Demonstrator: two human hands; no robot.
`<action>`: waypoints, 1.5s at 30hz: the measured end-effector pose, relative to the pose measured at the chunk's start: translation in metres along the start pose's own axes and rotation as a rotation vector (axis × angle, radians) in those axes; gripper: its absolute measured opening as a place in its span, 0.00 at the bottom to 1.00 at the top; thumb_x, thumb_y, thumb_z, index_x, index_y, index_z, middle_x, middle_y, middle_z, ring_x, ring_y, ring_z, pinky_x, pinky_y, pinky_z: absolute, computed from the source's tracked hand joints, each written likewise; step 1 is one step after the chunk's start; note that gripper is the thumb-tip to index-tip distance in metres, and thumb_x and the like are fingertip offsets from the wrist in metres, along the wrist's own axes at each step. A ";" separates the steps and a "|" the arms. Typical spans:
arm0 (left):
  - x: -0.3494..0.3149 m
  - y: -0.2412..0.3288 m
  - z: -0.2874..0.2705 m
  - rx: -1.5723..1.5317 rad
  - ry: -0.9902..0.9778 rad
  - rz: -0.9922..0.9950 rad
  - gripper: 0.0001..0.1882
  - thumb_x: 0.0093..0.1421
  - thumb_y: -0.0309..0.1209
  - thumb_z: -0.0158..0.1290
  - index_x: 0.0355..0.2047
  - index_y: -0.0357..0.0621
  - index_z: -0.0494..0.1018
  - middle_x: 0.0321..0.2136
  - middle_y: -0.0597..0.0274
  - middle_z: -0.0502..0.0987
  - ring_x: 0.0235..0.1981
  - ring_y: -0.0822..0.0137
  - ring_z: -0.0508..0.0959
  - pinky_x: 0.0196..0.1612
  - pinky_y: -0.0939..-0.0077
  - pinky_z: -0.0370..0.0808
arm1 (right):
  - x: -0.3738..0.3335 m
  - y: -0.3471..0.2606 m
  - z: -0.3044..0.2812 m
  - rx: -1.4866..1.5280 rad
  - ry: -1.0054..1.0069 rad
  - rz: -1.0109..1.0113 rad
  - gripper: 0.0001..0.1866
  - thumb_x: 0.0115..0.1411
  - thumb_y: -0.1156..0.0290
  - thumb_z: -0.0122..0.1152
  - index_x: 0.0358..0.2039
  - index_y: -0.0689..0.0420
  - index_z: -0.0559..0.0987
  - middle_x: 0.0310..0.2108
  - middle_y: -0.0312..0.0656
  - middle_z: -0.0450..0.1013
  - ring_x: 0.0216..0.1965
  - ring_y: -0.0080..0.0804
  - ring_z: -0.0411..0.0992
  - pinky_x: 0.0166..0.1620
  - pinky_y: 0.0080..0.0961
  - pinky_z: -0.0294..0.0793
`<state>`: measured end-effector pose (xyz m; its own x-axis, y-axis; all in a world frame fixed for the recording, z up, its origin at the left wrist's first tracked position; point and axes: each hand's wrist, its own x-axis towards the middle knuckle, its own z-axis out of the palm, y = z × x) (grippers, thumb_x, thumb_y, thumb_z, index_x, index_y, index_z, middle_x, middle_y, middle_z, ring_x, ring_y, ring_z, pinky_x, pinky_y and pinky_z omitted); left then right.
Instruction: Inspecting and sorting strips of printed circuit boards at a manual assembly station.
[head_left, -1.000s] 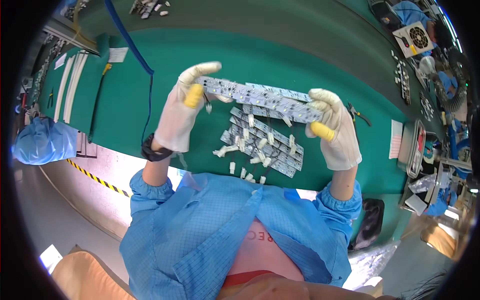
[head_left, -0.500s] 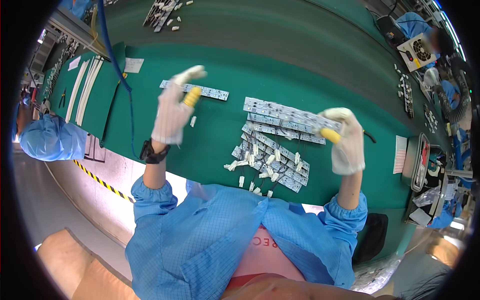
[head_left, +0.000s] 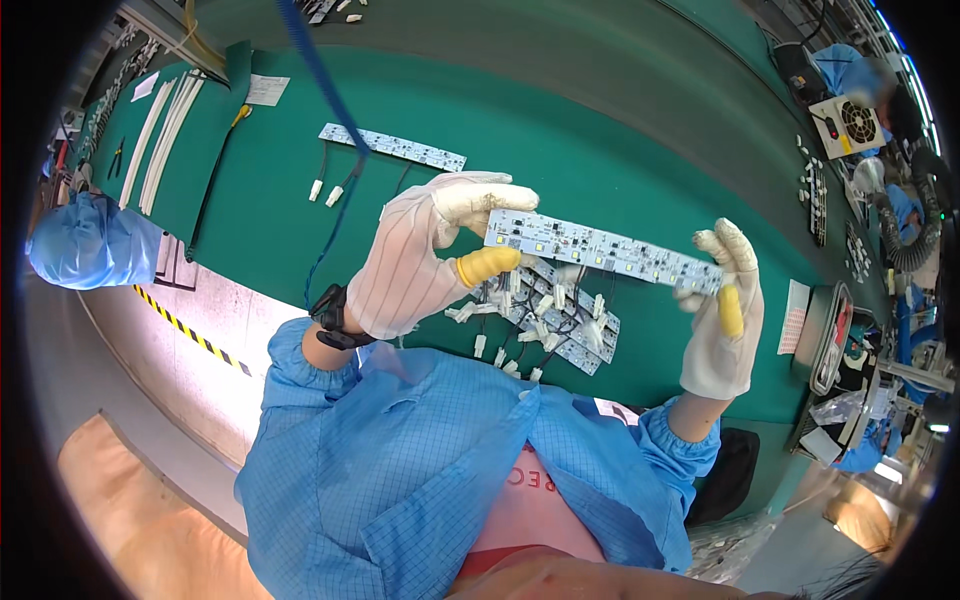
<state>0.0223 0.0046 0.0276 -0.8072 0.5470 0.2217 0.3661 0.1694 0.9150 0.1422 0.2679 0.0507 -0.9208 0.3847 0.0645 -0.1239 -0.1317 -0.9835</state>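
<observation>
Swung clockwise from its nine-o'clock spot, the left white-gloved hand (head_left: 415, 255) now pinches the long white rectangular circuit board (head_left: 605, 248).
Board lies at its three o'clock, the half-open right white-gloved hand's (head_left: 718, 345) ten, touching both, right grip unclear; long axis points half-past-nine to half-past-three.

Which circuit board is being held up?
The pale board spanning the left hand and right hand, gripped at both ends; the pile of boards partly behind it and the lone strip at upper left lie unheld.

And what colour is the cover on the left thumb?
The thumb cover is yellow, clearest in the head view.
</observation>
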 end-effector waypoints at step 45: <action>-0.004 -0.023 -0.006 -0.238 0.131 0.070 0.31 0.56 0.46 0.58 0.51 0.32 0.71 0.45 0.47 0.77 0.51 0.62 0.74 0.59 0.68 0.64 | -0.015 -0.012 -0.009 -0.166 -0.161 0.025 0.29 0.56 0.56 0.65 0.48 0.66 0.70 0.22 0.40 0.73 0.18 0.20 0.69 0.21 0.12 0.61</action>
<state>0.0139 -0.0065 0.0077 -0.8423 0.4373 0.3151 0.3168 -0.0712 0.9458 0.1613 0.2717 0.0595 -0.9717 0.2304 0.0528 -0.0500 0.0179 -0.9986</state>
